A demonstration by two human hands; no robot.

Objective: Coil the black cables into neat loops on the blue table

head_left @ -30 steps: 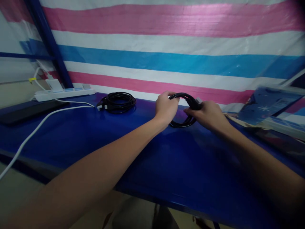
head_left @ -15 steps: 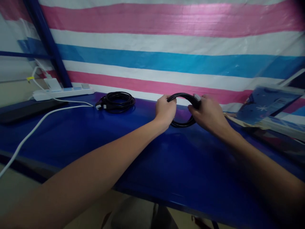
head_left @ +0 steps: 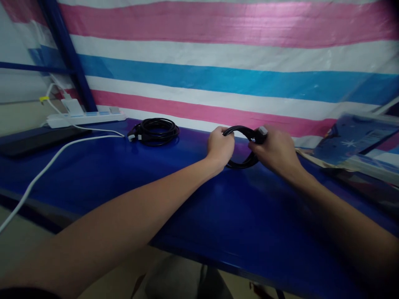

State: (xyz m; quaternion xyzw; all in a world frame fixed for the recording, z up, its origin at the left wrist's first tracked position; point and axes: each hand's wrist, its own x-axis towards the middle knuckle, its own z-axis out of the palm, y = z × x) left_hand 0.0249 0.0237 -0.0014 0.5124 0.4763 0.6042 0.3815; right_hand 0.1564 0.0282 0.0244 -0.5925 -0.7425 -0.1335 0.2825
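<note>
A black cable coil (head_left: 241, 133) stands on its edge on the blue table (head_left: 131, 178), near the striped backdrop. My left hand (head_left: 220, 146) is closed round the coil's left side. My right hand (head_left: 276, 151) grips its right side, where a pale plug end (head_left: 262, 131) sticks up by the fingers. The lower part of the loop rests on the tabletop between both hands.
A second coiled black cable (head_left: 156, 131) lies to the left. A white power strip (head_left: 85, 118) sits at the back left, with a white cord (head_left: 52, 160) trailing off the table's front edge. A dark flat device (head_left: 37, 140) lies far left. Blue packaging (head_left: 355, 139) is stacked at the right.
Both hands stay on the coil. The right hand has shifted up the loop so the plug end now shows above its fingers. The view has moved slightly.
</note>
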